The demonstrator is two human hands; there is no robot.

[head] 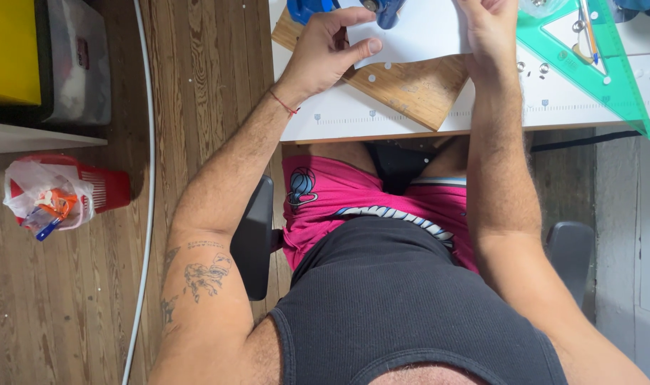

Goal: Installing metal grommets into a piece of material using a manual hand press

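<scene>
Left hand (328,50) pinched the left edge of a white paper sheet (418,36), thumb on top, fingers curled close. Right hand (490,32) lay on the sheet's right edge; whether its fingers were spread could not be told. Sheet rested on a wooden board (418,89) whose corner sat just short of the white tabletop (353,117) front edge. Blue hole punch (382,8) at 12 o'clock of the sheet, cut by the frame. Green set square (610,75) at 3 o'clock, tip overhanging. Red basket (104,187) on floor, well apart.

Both hands, left (330,50) and right (490,28), press a white sheet (421,32) on a wooden board (418,89).
</scene>
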